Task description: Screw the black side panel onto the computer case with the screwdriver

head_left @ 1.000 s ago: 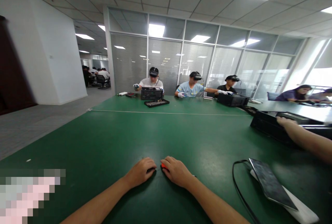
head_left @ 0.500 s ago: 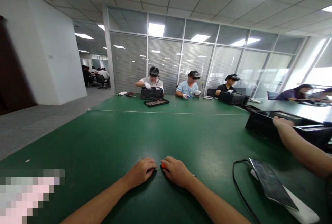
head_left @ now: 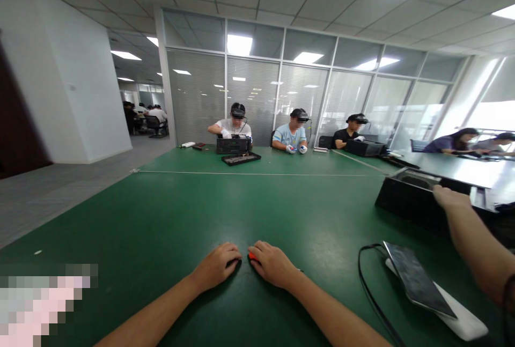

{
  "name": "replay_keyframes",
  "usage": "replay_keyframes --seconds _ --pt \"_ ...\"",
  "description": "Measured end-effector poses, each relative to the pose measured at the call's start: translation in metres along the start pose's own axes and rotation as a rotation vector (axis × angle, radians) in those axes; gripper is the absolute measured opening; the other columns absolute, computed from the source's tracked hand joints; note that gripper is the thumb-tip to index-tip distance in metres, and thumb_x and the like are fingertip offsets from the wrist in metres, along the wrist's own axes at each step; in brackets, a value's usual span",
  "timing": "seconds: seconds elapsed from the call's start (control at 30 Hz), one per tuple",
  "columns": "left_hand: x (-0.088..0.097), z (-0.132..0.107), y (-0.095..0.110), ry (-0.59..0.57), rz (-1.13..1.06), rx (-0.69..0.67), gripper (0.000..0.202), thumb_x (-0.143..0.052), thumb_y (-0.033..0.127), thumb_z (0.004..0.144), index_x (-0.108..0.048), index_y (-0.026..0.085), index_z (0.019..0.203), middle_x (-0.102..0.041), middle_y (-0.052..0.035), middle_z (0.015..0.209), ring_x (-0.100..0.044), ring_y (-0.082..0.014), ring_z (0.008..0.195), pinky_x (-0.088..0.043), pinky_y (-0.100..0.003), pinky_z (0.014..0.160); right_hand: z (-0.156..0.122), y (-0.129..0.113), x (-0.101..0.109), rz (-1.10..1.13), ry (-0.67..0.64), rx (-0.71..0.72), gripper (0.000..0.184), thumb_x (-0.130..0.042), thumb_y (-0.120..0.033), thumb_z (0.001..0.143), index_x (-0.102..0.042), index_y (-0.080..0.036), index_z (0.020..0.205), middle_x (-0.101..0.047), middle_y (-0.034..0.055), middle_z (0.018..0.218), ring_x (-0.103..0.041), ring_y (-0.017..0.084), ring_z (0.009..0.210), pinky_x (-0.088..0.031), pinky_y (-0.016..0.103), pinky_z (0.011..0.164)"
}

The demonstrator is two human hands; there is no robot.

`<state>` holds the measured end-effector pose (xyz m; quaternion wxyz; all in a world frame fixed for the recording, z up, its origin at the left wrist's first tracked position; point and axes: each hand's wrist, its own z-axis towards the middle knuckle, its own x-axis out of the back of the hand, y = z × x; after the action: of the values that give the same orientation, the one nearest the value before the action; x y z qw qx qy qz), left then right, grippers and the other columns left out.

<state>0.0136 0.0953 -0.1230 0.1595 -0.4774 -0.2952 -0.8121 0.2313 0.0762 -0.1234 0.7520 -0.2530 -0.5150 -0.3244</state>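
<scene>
My left hand (head_left: 217, 265) and my right hand (head_left: 273, 264) rest side by side on the green table (head_left: 161, 218), knuckles up and fingers curled under. A small red object (head_left: 253, 256) peeks out from under the fingers of my right hand. What my left hand covers, if anything, is hidden.
A phone (head_left: 416, 279) lies on a white power bank (head_left: 462, 323) with a black cable (head_left: 364, 282) at my right. A neighbour's arm (head_left: 470, 240) reaches to a black computer case (head_left: 406, 197). Three people sit with cases at the far end of the table.
My hands have stayed put. The neighbour's hand has shifted on the black case, which has turned a little. The people at the far end have moved their hands.
</scene>
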Motion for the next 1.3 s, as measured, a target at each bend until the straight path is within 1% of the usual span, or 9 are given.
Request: replay_keyframes --seconds 0.23,0.6,0.77,1.13,1.3 --pt "-0.0001 0.0004 -0.0003 -0.01 -0.007 0.0 0.021 -0.046 0.014 0.084 -0.062 0.02 0.098 -0.06 -0.0033 0.097 -0.053 -0.016 0.093 -0.042 -0.028 0.086 -0.0002 -0.0003 0.0016 -0.007 -0.004 -0.002 0.025 -0.041 -0.029 0.09 -0.052 -0.019 0.109 -0.056 0.0068 0.096 -0.052 0.017 0.089 -0.043 0.027 0.076" --pt "0.0008 0.0002 -0.0003 -0.025 -0.012 0.001 0.021 -0.048 0.014 0.083 -0.063 0.021 0.095 -0.061 -0.0025 0.096 -0.053 -0.0156 0.093 -0.041 -0.028 0.086 0.0007 0.0002 -0.0011 -0.007 -0.003 -0.007 0.025 -0.041 -0.029 0.09 -0.053 -0.019 0.11 -0.056 0.0063 0.096 -0.053 0.017 0.089 -0.043 0.027 0.077" --pt "0.0015 0.0004 0.0006 -0.017 -0.015 0.003 0.021 -0.048 0.014 0.082 -0.063 0.021 0.095 -0.06 -0.003 0.095 -0.053 -0.016 0.092 -0.042 -0.028 0.085 0.0001 -0.0001 -0.0001 0.002 0.0 -0.009 0.026 -0.042 -0.028 0.089 -0.053 -0.019 0.111 -0.056 0.0063 0.098 -0.052 0.017 0.091 -0.043 0.027 0.078" --pt "0.0009 -0.0006 -0.0013 0.003 -0.026 -0.012 0.02 -0.047 0.015 0.083 -0.063 0.021 0.095 -0.061 -0.0035 0.096 -0.053 -0.0162 0.093 -0.042 -0.029 0.085 0.0001 0.0016 -0.003 0.01 -0.001 -0.012 0.027 -0.04 -0.03 0.09 -0.052 -0.019 0.111 -0.056 0.0064 0.097 -0.052 0.017 0.089 -0.043 0.027 0.076" --pt "-0.0001 -0.0005 -0.0022 0.002 -0.026 -0.019 0.022 -0.047 0.014 0.084 -0.062 0.02 0.097 -0.062 -0.0036 0.095 -0.053 -0.0163 0.092 -0.042 -0.029 0.085 0.0002 0.0001 0.0004 0.012 -0.007 -0.012 0.026 -0.04 -0.028 0.09 -0.052 -0.019 0.111 -0.056 0.0067 0.096 -0.052 0.017 0.089 -0.043 0.027 0.076"
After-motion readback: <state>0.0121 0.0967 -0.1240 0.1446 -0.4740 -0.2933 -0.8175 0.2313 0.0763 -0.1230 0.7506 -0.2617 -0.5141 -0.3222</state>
